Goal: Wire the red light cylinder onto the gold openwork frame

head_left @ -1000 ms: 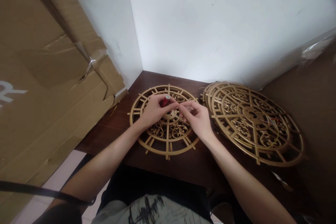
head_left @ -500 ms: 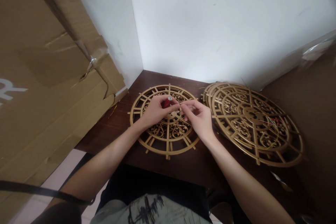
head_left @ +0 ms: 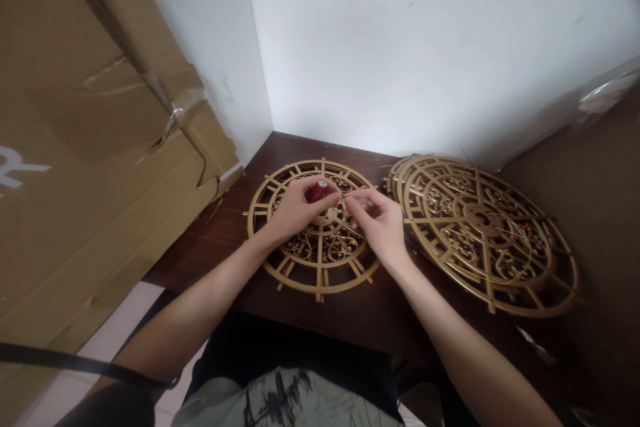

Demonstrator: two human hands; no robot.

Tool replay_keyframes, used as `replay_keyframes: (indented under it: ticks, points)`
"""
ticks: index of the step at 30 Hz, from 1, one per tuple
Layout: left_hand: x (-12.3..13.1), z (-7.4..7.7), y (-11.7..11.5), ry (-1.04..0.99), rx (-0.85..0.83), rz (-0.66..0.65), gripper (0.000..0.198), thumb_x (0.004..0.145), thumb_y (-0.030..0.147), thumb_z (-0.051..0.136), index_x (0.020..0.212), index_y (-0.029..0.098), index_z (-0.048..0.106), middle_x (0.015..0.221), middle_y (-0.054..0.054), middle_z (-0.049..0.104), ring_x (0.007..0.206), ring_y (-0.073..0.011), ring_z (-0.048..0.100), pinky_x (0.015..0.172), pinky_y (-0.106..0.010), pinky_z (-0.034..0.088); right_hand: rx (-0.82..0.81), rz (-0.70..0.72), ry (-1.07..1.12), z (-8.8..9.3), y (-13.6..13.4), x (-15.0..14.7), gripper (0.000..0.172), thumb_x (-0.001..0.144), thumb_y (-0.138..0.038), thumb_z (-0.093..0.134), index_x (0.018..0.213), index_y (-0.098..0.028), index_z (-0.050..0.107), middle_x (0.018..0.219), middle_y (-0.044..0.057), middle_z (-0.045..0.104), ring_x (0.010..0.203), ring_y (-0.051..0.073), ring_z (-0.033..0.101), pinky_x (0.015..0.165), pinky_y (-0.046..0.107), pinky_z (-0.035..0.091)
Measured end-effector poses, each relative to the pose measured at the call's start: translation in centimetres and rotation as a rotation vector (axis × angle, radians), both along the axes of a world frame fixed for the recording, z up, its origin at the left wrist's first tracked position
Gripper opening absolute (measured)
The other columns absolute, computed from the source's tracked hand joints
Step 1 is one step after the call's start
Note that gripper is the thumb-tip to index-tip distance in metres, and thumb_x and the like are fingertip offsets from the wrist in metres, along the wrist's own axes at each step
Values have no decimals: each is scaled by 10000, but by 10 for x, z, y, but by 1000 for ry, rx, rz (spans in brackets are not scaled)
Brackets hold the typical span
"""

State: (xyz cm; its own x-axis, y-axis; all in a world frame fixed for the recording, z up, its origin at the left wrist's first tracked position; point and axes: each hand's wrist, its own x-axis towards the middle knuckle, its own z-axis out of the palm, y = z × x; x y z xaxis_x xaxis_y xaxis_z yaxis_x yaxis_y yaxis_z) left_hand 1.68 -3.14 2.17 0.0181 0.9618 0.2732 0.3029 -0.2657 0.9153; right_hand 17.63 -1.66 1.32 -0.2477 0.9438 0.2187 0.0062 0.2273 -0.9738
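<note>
A round gold openwork panel point(head_left: 320, 290), with scrollwork between its spokes, lies flat under both hands. Held in my left hand point(head_left: 295, 210) is a small red object point(head_left: 317, 193) with a silvery end pointing up; its lower part is hidden by the palm. That hand's thumb and forefinger are also pinched together over the panel's centre. My right hand point(head_left: 377, 220) is closed in a pinch, its fingertips almost touching the left ones. Whatever lies between the right fingertips is too small to make out.
More gold openwork panels point(head_left: 493, 280) are stacked at the right, with thin yellow, red and white wires on top. The dark wooden tabletop point(head_left: 190, 250) meets a white wall point(head_left: 425, 47). Large cardboard point(head_left: 90, 147) rises at the left; a brown surface point(head_left: 600, 213) stands at the right.
Both hands stay nearly in place over the panel. The left one, with the red object, has shifted very slightly, and the fingertips have moved a little.
</note>
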Motion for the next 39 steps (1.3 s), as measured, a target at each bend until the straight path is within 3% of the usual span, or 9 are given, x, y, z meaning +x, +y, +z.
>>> replay_keyframes:
  ticks: [9, 22, 33, 39]
  points:
    - [-2, -2, 0, -59, -32, 13, 233, 753, 371, 637, 792, 142, 632, 627, 2, 593, 515, -73, 453, 501, -211, 368, -14, 4, -6, -1, 1, 1, 153, 762, -309, 643, 806, -162, 640, 584, -14, 604, 476, 84, 508, 467, 208, 433]
    - [0, 1, -1, 14, -24, 21, 274, 766, 383, 626, 786, 112, 662, 673, -26, 601, 614, -105, 506, 599, -238, 401, -63, -15, 90, -4, 3, 1, 175, 733, -313, 680, 793, -152, 642, 552, -28, 580, 453, 69, 484, 431, 186, 388]
    - [1, -1, -1, 8, -23, 32, 248, 725, 366, 670, 779, 124, 681, 633, -11, 587, 573, -95, 488, 552, -228, 390, -84, 21, 46, -6, 5, 1, 184, 733, -336, 674, 778, -158, 662, 454, -74, 416, 423, 50, 344, 428, 191, 258]
    - [1, -1, -1, -130, -59, 29, 251, 723, 369, 671, 778, 128, 630, 667, -11, 605, 521, -63, 448, 486, -197, 362, -124, -12, 100, -7, 6, 1, 195, 719, -347, 684, 771, -160, 661, 450, -74, 406, 422, 53, 326, 423, 199, 226]
